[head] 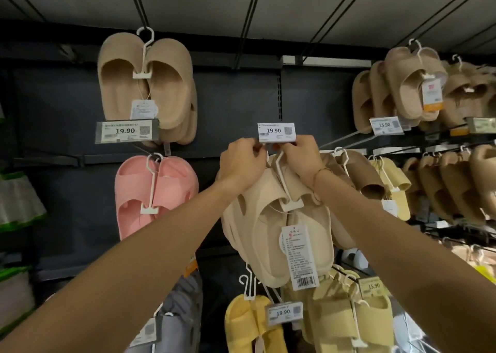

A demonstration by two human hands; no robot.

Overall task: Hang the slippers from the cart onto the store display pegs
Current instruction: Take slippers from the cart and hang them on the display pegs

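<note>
Both hands, left (pixel 243 162) and right (pixel 300 155), pinch the white hanger (pixel 285 183) top beneath a price tag (pixel 276 132); cream slippers (pixel 279 234) hang below.

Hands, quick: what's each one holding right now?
Left hand: fingers curled at the top of the white hanger of the cream slippers.
Right hand: pinching there too, under the price tag.

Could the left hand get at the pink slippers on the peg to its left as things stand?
Probably not at once: the left hand is busy pinching the white hanger of the cream slippers under the price tag. The pink slippers hang unobstructed nearby, so once freed, likely yes.
</note>
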